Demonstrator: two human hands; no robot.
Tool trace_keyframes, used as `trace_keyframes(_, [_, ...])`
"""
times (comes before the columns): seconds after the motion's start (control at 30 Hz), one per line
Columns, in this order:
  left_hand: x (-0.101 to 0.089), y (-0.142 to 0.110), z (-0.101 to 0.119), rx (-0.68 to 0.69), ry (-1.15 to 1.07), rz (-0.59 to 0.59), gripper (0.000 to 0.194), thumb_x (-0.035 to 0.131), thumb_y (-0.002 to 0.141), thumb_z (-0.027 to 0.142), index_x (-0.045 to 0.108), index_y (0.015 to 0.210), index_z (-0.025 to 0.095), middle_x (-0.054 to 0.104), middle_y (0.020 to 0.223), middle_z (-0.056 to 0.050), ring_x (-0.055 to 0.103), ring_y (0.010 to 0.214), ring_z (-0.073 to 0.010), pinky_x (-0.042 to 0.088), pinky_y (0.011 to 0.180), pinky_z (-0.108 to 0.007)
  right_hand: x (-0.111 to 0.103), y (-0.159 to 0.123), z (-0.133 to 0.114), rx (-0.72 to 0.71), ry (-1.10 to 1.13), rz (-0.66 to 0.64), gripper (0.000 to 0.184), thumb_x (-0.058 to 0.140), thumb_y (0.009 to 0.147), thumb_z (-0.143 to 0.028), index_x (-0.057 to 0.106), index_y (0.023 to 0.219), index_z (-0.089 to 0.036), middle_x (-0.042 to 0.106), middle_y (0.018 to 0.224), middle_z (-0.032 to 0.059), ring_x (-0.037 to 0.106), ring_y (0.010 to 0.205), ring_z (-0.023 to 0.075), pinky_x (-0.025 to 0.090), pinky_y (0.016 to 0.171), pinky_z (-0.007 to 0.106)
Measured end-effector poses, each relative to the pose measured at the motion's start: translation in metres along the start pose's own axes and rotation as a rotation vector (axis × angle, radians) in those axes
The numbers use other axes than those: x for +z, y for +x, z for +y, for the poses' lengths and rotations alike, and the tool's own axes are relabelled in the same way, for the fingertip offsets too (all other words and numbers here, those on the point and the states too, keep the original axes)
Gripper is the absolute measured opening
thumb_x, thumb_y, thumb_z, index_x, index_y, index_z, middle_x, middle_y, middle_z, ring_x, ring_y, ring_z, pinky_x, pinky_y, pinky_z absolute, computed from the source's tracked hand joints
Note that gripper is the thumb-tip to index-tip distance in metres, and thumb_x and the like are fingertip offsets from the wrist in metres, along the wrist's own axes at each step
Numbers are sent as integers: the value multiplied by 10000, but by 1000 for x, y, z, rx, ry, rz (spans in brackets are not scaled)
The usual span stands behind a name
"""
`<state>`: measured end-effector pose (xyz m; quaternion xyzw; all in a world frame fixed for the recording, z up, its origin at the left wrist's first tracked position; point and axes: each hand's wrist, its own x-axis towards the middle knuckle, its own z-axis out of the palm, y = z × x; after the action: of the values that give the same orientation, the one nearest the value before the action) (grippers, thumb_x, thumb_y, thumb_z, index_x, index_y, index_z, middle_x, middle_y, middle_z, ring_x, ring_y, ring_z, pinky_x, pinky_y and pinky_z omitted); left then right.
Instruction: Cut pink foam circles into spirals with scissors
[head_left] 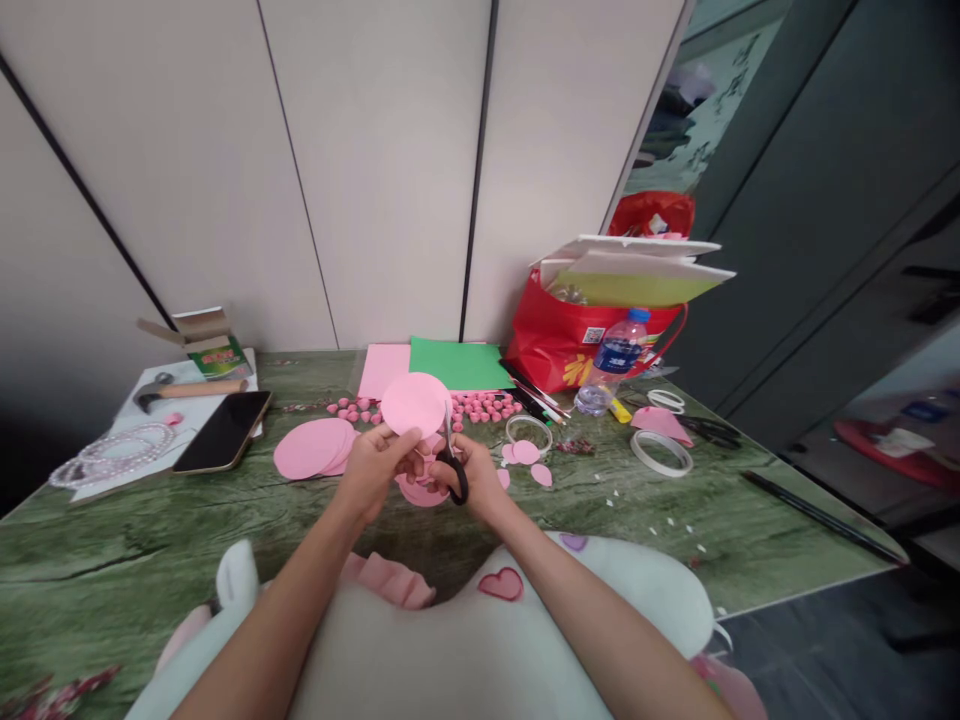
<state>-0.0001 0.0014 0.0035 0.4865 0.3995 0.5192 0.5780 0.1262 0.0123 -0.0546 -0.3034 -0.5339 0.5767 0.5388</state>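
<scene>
One open box [216,358] with illegible print stood left, the left hand [375,466] pinched a pink circle [415,403] above the table [150,560], the right hand [478,478] gripped scissors [460,488] at the circle's edge, and a QR-coded bag [540,335] held boards [637,285] behind a bottle [617,358].

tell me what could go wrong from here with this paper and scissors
The scissors in the right hand sit close to the left hand, so a slip might nick a finger. The blades are at the edge of the raised pink circle, so a stray snip could leave it uneven. Small pink pieces lie loose just beyond the hands, and a careless reach might scatter them.
</scene>
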Motion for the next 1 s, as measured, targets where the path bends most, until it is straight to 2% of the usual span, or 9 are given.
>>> trace_keyframes(0.07, [0, 0, 0, 13, -20, -5, 159, 609, 638, 259, 538, 605, 121, 557, 496, 11, 454, 373, -65, 330, 363, -183, 1, -1, 0, 9, -9, -7, 322, 696, 545, -289, 471, 736, -161, 511, 406, -77, 489, 341, 76, 406, 364, 173])
trace_keyframes(0.23, [-4, 2, -6, 40, 57, 45, 195, 616, 628, 251, 504, 531, 123, 477, 389, 38, 410, 350, -56, 298, 365, -181, 3, -2, -2, 49, -27, -14, 340, 710, 524, -275, 464, 731, -163, 517, 451, -66, 495, 369, 81, 387, 365, 172])
trace_keyframes(0.43, [-6, 1, -7, 19, 176, 89, 213, 646, 585, 244, 497, 486, 127, 449, 342, 54, 355, 310, -40, 241, 334, -176, 4, -2, -11, -6, -2, -34, 387, 716, 519, -227, 444, 788, -167, 530, 557, -60, 488, 468, 68, 388, 452, 181])
trace_keyframes(0.67, [-6, 2, -7, 25, 182, 78, 185, 639, 587, 220, 501, 501, 133, 452, 345, 60, 358, 322, -40, 238, 339, -170, 4, 0, -14, 30, 43, 41, 575, 725, 495, -225, 356, 934, -193, 524, 554, -83, 481, 453, 71, 375, 442, 183])
trace_keyframes(1.0, [-6, 1, -7, 55, 155, 60, 188, 618, 614, 197, 478, 501, 139, 436, 350, 69, 342, 331, -39, 227, 354, -174, 4, 0, -14, 45, 0, 61, 559, 718, 497, -247, 371, 931, -186, 545, 505, -83, 489, 407, 77, 382, 406, 185])
